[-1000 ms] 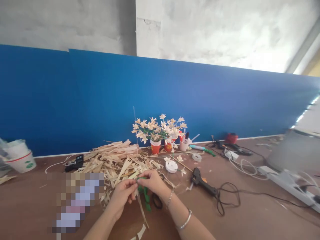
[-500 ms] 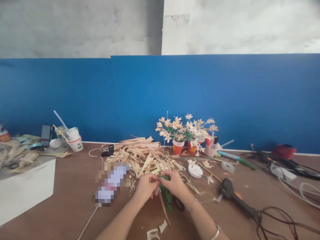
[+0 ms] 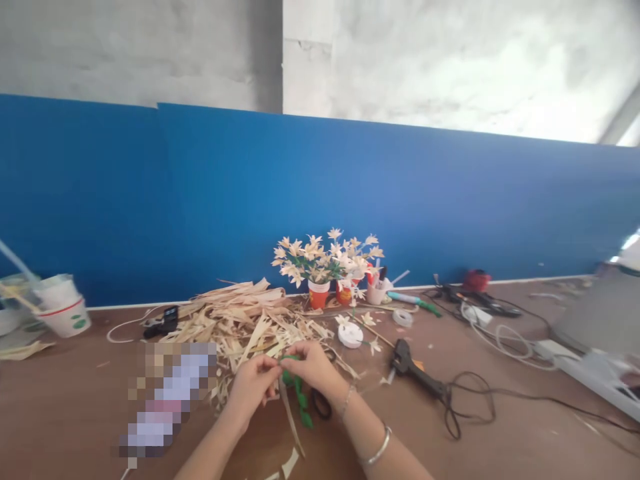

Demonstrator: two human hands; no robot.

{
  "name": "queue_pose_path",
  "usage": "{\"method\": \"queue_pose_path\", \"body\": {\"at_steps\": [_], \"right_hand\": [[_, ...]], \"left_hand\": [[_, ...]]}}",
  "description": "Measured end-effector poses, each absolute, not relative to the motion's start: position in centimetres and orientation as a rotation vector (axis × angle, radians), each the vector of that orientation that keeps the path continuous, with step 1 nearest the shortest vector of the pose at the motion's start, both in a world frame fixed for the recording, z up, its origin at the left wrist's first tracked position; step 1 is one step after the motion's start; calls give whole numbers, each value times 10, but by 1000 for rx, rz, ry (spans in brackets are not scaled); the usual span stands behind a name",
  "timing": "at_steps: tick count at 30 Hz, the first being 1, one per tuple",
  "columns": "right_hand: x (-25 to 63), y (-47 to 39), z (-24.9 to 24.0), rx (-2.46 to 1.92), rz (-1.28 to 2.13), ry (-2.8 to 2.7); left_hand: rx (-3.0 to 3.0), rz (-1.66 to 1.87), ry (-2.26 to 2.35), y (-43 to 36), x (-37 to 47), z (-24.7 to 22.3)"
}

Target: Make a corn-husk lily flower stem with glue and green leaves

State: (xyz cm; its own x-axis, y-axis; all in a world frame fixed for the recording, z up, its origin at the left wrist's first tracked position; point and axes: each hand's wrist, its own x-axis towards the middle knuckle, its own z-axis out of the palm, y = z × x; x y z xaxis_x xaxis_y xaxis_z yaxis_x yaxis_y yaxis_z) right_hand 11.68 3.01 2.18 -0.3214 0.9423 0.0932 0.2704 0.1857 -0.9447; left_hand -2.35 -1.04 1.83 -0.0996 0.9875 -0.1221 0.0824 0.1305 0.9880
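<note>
My right hand (image 3: pixel 316 375) is closed in a pinch on a crinkled green strip (image 3: pixel 303 405), which hangs below the fingers toward the table. My left hand (image 3: pixel 253 390) meets it, fingertips pressed together; what lies between them is too small to make out. A narrow pale husk-like strip (image 3: pixel 291 417) slants down just under the hands. Beside the green strip lies a black loop handle (image 3: pixel 322 404), partly hidden by my right hand. Behind both hands spreads a heap of dry pale husk strips (image 3: pixel 235 313).
Pale flowers (image 3: pixel 305 257) stand in red-and-white cups (image 3: pixel 319 295) at the back. To the right are a white spool (image 3: pixel 350 335), a black glue gun (image 3: pixel 417 373) with its cord, and a white power strip (image 3: pixel 590 377). A blurred-out phone-like shape (image 3: pixel 170 403) lies left.
My view has turned to the right, so the table things sit farther left, and more of the right side shows. Both hands stay together in much the same pinch.
</note>
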Motion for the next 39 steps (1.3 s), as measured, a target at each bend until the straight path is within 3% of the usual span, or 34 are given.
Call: {"method": "queue_pose_path", "body": {"at_steps": [20,29,34,39], "right_hand": [[117,28,26,-1183,1055,-1832],[116,26,27,-1233,1027,-1877],[123,30,32,-1351,996,-1922],[160,40,47,-1761,682,-1921]], "left_hand": [[1069,1075,1207,-12,-28,21],[1293,1084,1407,-10,-27,20],[1300,1138,1406,-10,-27,21],[1195,1175,1339,-8,-26,14]]}}
